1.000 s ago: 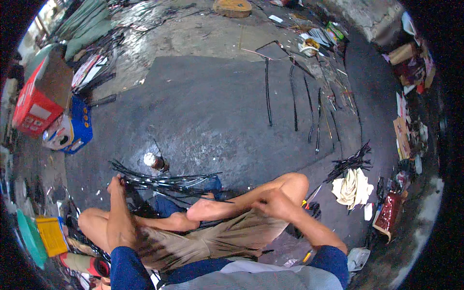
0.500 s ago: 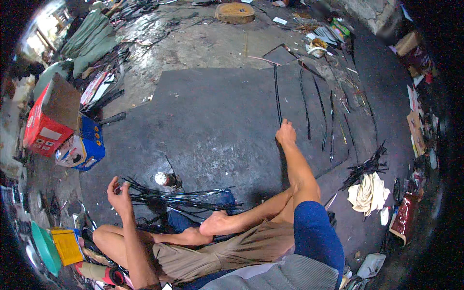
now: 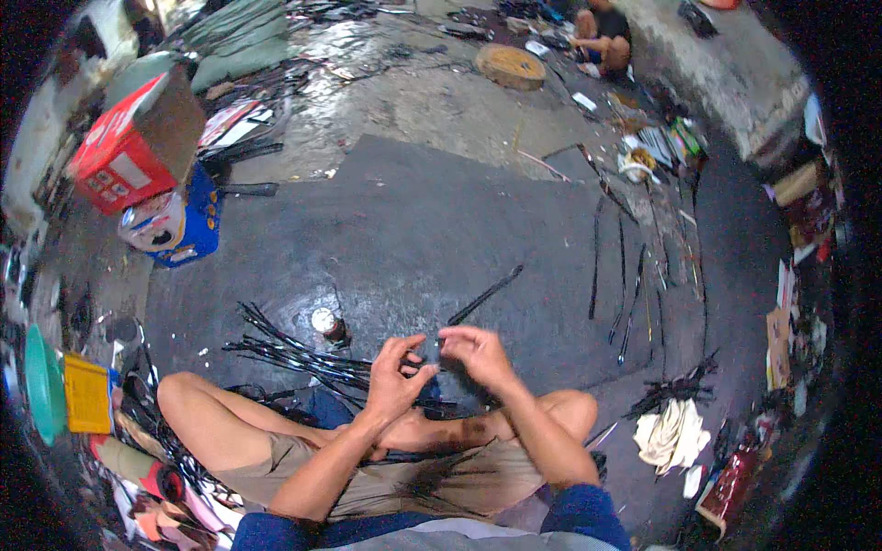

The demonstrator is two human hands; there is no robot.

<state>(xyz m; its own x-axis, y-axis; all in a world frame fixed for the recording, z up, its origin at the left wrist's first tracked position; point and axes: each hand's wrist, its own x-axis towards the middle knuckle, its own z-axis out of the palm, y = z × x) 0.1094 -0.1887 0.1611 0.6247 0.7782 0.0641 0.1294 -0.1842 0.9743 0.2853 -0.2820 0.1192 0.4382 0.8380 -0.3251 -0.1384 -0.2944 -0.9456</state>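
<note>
In front of my lap my two hands are close together. My right hand (image 3: 480, 358) is closed at the fingertips on the near end of a thin black strip (image 3: 487, 294), whose other end points up and away over the dark mat. My left hand (image 3: 397, 378) is just to the left, thumb and fingers curved with a gap between them and nothing visible in it. A bundle of black strips (image 3: 285, 347) lies to its left by my crossed legs. Beyond the bundle stands a small dark container with a white top (image 3: 325, 321).
Several black strips (image 3: 595, 266) lie lengthwise at the right. A cream cloth (image 3: 671, 439) sits beside a dark strip pile (image 3: 675, 387). Red (image 3: 129, 161) and blue (image 3: 197, 220) boxes stand left, and a round wooden block (image 3: 511, 68) farther off. Another person (image 3: 604, 41) sits at the back.
My right hand has drawn back toward my lap with the black strip. My left hand has moved right, from beside the bundle to near the right hand. The view has shifted.
</note>
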